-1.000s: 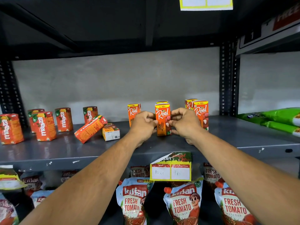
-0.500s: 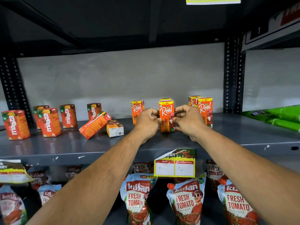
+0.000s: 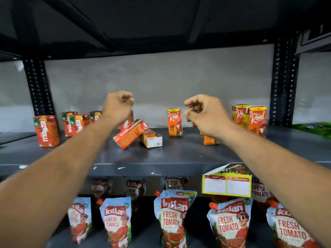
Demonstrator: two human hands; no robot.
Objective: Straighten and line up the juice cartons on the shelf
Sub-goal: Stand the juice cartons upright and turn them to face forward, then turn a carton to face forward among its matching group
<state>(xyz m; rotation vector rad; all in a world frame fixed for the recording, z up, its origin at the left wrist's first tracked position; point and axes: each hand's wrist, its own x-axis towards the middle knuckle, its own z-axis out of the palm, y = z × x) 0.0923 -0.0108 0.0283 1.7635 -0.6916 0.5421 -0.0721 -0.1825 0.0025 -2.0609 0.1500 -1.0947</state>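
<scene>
On the grey shelf point(image 3: 179, 154) one orange Real carton point(image 3: 175, 122) stands upright in the middle. Two more Real cartons point(image 3: 258, 119) stand at the right. Another Real carton point(image 3: 210, 140) is mostly hidden behind my right wrist. Upright Maaza cartons point(image 3: 46, 130) stand at the left. A tilted Maaza carton point(image 3: 129, 134) leans on a carton lying flat point(image 3: 152, 138). My left hand point(image 3: 118, 104) hovers above the tilted carton, its fingers curled shut, holding nothing. My right hand point(image 3: 202, 113) hangs just right of the middle Real carton, fingers loosely curled apart, also holding nothing.
Ketchup pouches point(image 3: 175, 217) fill the shelf below. A yellow price tag point(image 3: 226, 185) hangs from the shelf's front edge. Green packets point(image 3: 313, 127) lie at the far right. Black perforated uprights point(image 3: 283, 77) frame the bay, and a dark shelf is close overhead.
Both hands have let go of the Real carton and risen off the shelf. My left hand has swung left over the tilted Maaza carton. The view has shifted left.
</scene>
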